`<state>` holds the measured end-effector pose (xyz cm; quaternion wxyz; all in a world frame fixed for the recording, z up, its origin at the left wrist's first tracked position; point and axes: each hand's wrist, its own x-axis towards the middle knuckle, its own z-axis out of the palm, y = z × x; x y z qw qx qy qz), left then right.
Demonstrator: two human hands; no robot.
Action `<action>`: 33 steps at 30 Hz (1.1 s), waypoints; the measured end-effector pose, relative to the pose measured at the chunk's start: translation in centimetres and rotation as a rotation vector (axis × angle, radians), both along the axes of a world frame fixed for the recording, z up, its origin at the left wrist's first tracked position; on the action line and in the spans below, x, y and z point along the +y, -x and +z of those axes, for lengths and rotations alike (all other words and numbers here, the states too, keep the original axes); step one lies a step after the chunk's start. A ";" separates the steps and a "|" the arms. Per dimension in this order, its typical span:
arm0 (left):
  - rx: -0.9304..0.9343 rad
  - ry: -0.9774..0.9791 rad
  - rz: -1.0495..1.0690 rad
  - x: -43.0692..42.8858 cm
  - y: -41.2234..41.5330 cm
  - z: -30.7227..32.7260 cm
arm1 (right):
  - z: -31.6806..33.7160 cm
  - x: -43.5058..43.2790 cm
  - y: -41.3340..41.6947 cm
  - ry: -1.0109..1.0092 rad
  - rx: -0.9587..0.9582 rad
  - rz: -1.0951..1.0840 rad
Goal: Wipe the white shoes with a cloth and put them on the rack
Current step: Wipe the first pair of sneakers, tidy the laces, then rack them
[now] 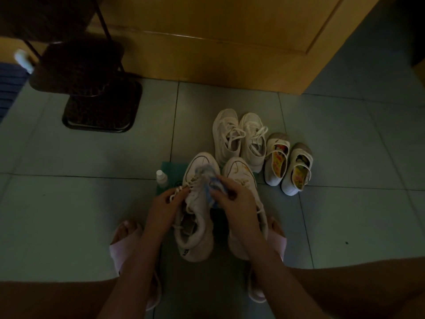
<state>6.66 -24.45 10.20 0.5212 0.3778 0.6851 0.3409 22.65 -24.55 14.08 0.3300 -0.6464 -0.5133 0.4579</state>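
White shoe, down between our feet: we are gripping its laces in our left hand and rubbing its upper with a cloth pinched in our right hand. Wiping seems barely begun; the other pairs are lying on the floor, well apart from the rack. The dark heel lettering is too blurred to read.

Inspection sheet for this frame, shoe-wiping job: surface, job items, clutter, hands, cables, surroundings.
Surface: grey tiled floor, dimly lit.
Job's things: near sneaker under the cloth; its mate beside it; laced white pair and strap shoes behind, on the floor; dark rack far left.
Clutter: small bottle and green sheet left of the sneaker.
Grippers: left hand holds the near sneaker at its laces; right hand grips the cloth against it.
Cables: nothing seen.
Surroundings: wooden door ahead; pink slippers on the feet.
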 end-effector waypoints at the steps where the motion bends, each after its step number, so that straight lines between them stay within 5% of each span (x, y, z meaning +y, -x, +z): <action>1: 0.001 -0.001 0.004 0.1 0.0 0.0 | 0.0 0.9 0.5 -0.014 -0.039 0.031; 6: -0.007 -0.008 0.010 0.0 -0.1 0.3 | -1.8 0.8 2.4 -0.048 -0.247 0.159; 19: 0.028 0.060 0.056 -0.2 0.3 0.6 | -1.8 -8.7 1.4 0.204 -0.005 0.144; 25: -0.018 0.023 0.022 -0.4 -0.1 0.2 | 0.6 -1.9 0.4 -0.036 -0.085 -0.055; 33: 0.020 0.007 0.016 -0.3 -0.2 0.3 | -1.8 -0.1 4.3 -0.069 -0.322 0.068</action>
